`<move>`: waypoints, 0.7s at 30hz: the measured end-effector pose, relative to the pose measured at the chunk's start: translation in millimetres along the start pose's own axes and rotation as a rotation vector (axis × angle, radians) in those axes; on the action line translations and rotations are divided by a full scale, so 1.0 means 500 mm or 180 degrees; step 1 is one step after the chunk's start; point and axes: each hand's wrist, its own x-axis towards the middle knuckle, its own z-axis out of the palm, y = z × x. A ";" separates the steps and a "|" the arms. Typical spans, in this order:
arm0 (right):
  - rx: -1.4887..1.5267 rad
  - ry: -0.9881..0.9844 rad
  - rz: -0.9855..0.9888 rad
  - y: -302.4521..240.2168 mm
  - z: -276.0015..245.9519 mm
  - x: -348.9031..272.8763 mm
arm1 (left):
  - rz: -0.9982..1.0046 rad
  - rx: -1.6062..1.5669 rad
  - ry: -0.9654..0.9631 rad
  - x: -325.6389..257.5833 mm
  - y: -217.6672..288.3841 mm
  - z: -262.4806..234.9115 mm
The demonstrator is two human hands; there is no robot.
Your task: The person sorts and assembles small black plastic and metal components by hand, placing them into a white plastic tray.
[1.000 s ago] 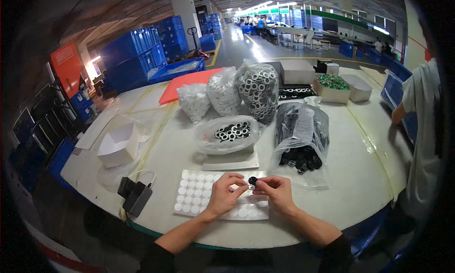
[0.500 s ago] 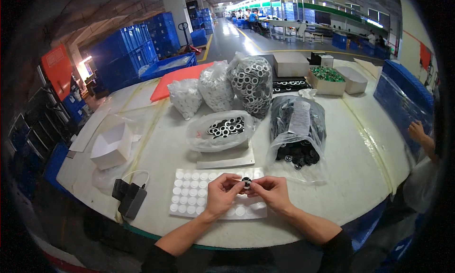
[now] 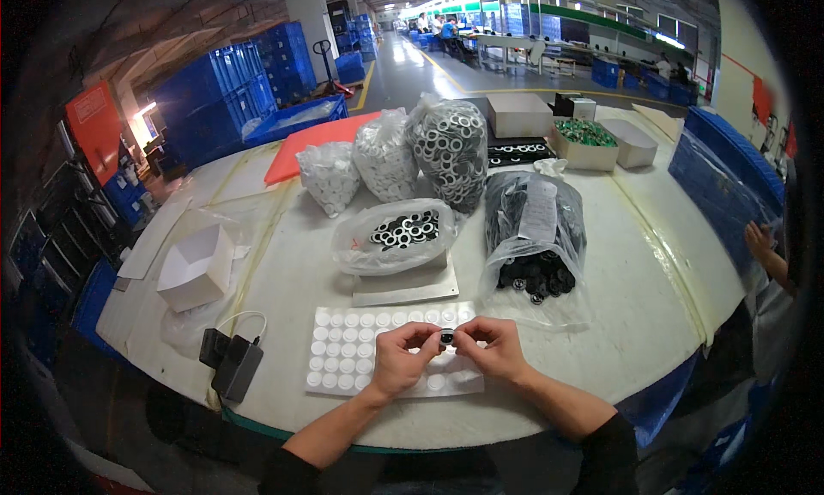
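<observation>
Both my hands meet over a white sheet of round white pads (image 3: 343, 358) near the table's front edge. My left hand (image 3: 403, 358) and my right hand (image 3: 489, 349) pinch a small black round part (image 3: 446, 336) together between their fingertips. Just beyond them an open clear bag of black round parts (image 3: 536, 272) lies to the right. A clear bag of black and white rings (image 3: 399, 233) rests on a flat grey plate (image 3: 408, 285).
Tied bags of white pieces (image 3: 382, 160) and metal rings (image 3: 451, 147) stand mid-table. A white open box (image 3: 197, 267) and a black charger with cable (image 3: 232, 362) lie at left. Grey boxes and a tray of green parts (image 3: 584, 139) sit far right. Another person's hand (image 3: 760, 237) reaches a blue crate.
My hands have stayed together on the small black part, shifting slightly toward me over the sheet. The person at the right has drawn back toward the edge.
</observation>
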 end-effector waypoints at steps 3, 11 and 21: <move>-0.0508 -0.0076 -0.0257 -0.004 -0.001 -0.003 | 0.0117 0.0242 -0.0104 -0.001 0.004 0.000; -0.0224 -0.0222 0.0196 0.010 0.004 -0.004 | -0.0315 -0.0308 -0.0322 0.001 0.006 -0.003; -0.1604 -0.0473 -0.1263 0.002 0.003 0.004 | -0.0268 -0.0155 -0.0661 -0.008 -0.010 0.000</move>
